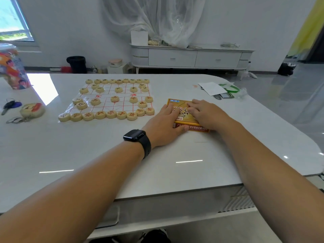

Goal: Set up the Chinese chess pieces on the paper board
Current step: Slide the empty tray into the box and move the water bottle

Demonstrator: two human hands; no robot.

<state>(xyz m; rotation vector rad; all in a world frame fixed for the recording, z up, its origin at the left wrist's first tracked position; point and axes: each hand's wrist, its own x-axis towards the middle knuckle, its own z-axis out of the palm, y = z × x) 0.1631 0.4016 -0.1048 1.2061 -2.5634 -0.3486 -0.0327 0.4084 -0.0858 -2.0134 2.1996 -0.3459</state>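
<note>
Two hands lie on a yellow-and-red box at the right side of the white counter. Left hand is flat on the box's near-left part, fingers straight on the lid, thumb down along the near red edge; a black smartwatch sits on that wrist. Right hand covers the far-right part of the lid, fingers stretched out & pressed flat. Neither grip is curled round anything (both just press on the box top).

Paper board, w/ red grid lines, lies left of the box, near but apart from it. Round wooden chess pieces stand on it: one full row along the near edge, one along the far edge, plus scattered singles in between, roughly the start layout. Red-marked pieces are nearest, dark-marked ones at the far side. A few near-left pieces sit slightly off the grid lines.

At the counter's left edge: keys w/ a blue fob, a round tan keyring tag, and a colourful printed cup. Far right of the counter: white paper and a green band beside clear plastic wrap.

Behind the counter, a white low cabinet stands against the wall, a black bin on the floor to its left.
</note>
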